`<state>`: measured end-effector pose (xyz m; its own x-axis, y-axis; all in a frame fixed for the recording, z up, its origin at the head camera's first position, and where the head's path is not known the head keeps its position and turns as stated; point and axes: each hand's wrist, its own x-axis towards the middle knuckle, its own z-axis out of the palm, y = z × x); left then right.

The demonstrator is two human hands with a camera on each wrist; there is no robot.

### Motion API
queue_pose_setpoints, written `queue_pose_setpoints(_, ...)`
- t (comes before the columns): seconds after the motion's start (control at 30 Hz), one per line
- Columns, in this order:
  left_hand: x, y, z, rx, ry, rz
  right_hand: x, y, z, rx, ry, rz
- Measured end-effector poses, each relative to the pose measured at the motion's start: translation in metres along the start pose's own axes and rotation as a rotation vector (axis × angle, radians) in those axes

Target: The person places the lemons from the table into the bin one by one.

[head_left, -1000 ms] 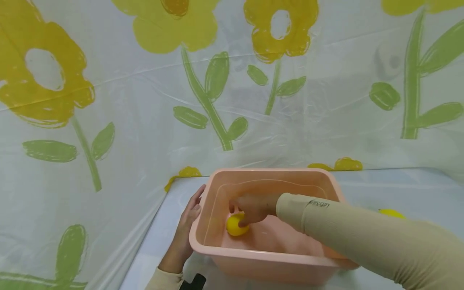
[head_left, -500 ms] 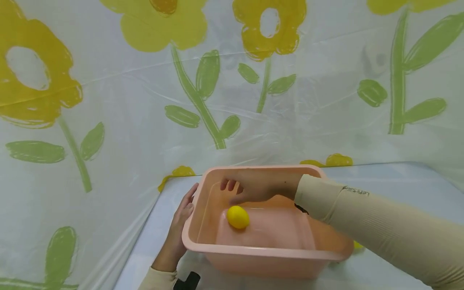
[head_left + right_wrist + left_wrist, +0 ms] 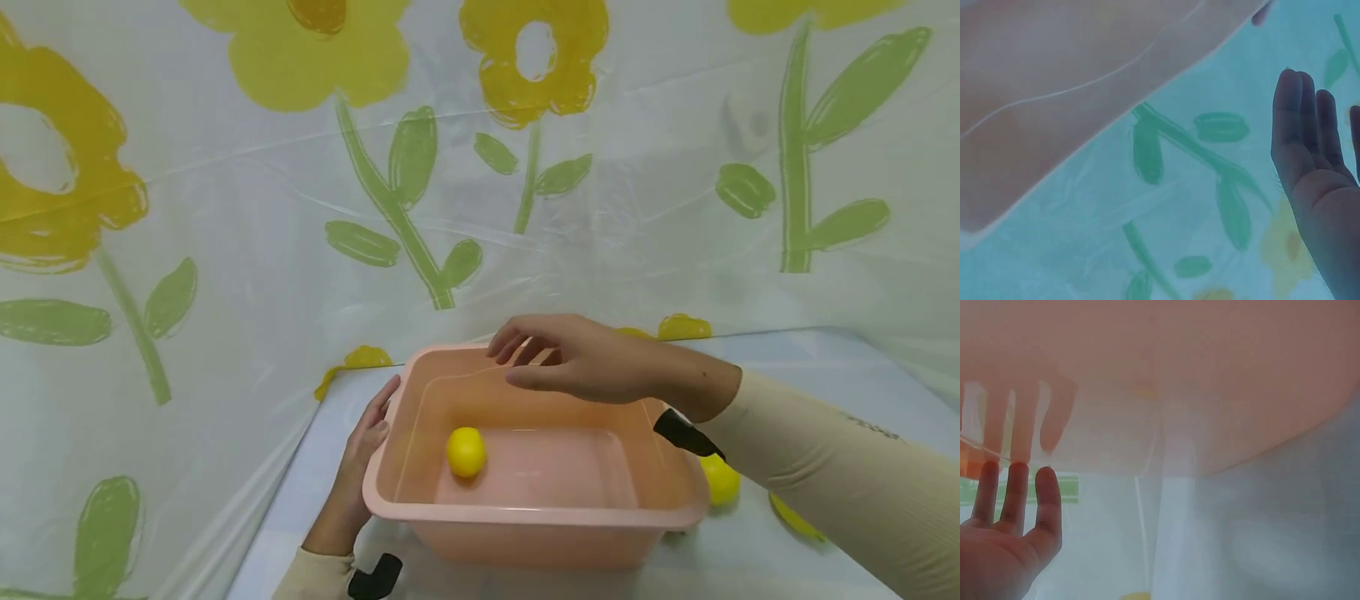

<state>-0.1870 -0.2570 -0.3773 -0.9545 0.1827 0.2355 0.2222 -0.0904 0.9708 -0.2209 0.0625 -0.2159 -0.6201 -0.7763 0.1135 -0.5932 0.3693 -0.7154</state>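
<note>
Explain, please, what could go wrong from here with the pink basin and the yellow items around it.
The round yellow item lies loose on the floor of the pink basin, so it might roll if the basin tilts. The left hand has straight fingers against the basin's side, so a push could perhaps slide it. Outside, another yellow item sits near the right sleeve, which might knock it if the arm drops.

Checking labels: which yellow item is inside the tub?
The leftmost yellow item, inside the pink tub; the middle yellow item and rightmost yellow item lie outside, to its right.
</note>
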Motion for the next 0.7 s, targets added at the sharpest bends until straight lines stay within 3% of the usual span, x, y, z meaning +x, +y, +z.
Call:
queue_pose_setpoints(0.47, 0.0, 0.002, 0.002, 0.04, 0.02, -0.003, -0.08, 0.028, -0.005, 0.083, 0.267, -0.037)
queue_pose_setpoints(0.7, 0.002, 0.003, 0.006, 0.004, 0.001, -0.007, -0.118, 0.049, -0.002, 0.119, 0.384, -0.116)
